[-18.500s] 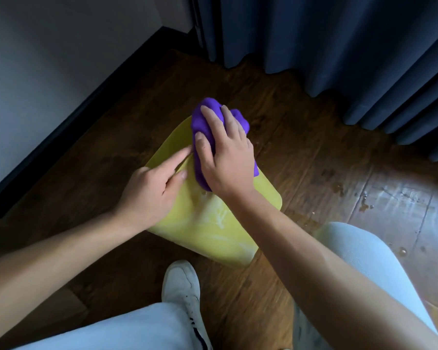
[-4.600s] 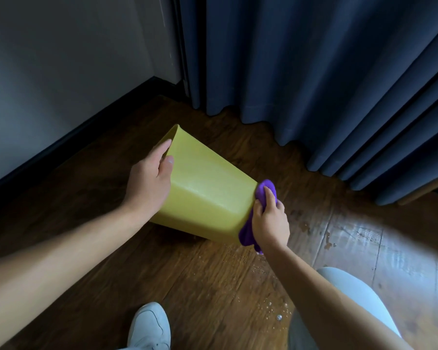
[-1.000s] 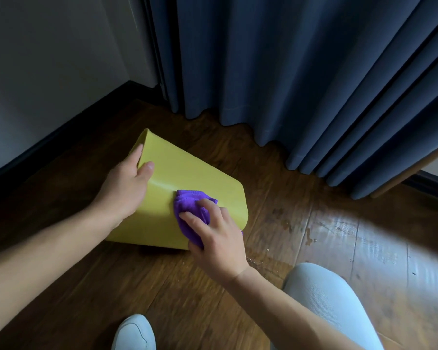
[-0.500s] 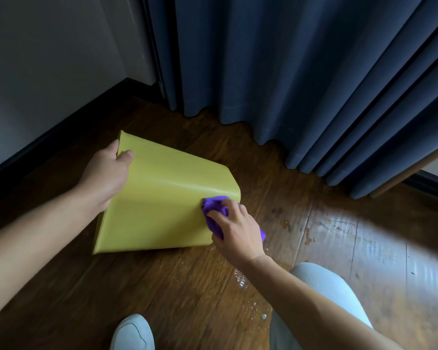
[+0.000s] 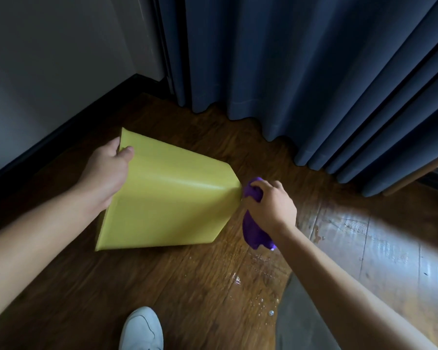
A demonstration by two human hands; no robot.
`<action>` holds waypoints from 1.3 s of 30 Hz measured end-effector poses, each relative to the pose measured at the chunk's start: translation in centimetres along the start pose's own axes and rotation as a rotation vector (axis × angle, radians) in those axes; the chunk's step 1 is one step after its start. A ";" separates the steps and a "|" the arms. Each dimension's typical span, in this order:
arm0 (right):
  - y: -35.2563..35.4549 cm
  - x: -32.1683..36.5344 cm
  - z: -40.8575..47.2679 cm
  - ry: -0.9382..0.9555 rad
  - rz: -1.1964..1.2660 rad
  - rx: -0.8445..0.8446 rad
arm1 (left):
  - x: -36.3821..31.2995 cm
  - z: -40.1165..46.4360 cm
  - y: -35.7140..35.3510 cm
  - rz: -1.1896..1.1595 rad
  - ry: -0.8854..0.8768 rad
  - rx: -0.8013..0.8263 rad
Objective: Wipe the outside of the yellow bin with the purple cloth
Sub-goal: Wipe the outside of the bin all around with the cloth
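Gripping the rim, the left hand [image 5: 104, 173] steadies the tipped yellow bin [image 5: 167, 198] on the wooden floor [image 5: 187, 286]. The right hand [image 5: 268, 208] clutches the purple cloth [image 5: 254, 236] at the base. Droplets [image 5: 261, 303] on the floor may let the bin slide.

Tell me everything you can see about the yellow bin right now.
The bin is plain yellow, smooth and slightly glossy, like plastic, with flat tapering sides and rounded corners. It lies tipped on the wooden floor, wide rim toward the wall, narrow base toward the curtain. The left hand grips its rim; the right hand holds the purple cloth at its base.
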State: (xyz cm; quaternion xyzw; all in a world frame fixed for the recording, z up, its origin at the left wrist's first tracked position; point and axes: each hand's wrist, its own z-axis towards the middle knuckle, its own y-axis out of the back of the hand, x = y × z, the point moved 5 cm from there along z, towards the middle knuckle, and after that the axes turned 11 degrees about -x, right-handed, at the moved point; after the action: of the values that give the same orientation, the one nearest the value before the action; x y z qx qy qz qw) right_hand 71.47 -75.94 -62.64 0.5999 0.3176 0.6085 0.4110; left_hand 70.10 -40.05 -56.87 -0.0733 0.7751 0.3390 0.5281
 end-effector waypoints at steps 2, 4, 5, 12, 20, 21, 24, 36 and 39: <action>0.3 0.7 0.1 0.027 0.097 -0.011 | -0.5 -0.3 -0.3 0.017 -0.038 0.008; -0.2 1.3 -0.1 0.026 0.154 0.004 | -0.8 -0.5 -0.7 0.022 -0.060 0.007; -0.4 1.5 -0.2 0.001 0.173 0.017 | -0.8 -0.5 -0.8 0.026 -0.068 0.009; -4.2 -1.0 -4.1 -0.254 0.118 0.183 | -0.4 0.0 0.0 0.063 -0.083 -0.031; 2.8 3.3 0.9 -0.197 0.309 -0.080 | -2.5 -2.3 -1.2 0.166 -0.179 0.059; 3.7 4.5 1.6 -0.157 0.308 -0.086 | -3.1 -3.1 -1.9 0.190 -0.227 0.072; 6.0 7.2 3.6 -0.064 0.295 -0.142 | -4.6 -5.9 -3.5 0.233 -0.364 0.087; 6.0 12.4 4.5 0.167 -0.070 0.061 | -5.6 -12.9 -6.0 0.131 -0.568 0.260; 6.3 12.6 4.0 0.201 -0.144 0.093 | -5.1 -14.3 -6.6 0.129 -0.627 0.314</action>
State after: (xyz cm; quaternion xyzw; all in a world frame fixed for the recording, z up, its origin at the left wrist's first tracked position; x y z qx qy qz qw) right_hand 75.39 -68.20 -50.85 0.5300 0.4273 0.6190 0.3916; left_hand 64.40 -54.94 -52.38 0.1654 0.6212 0.2543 0.7225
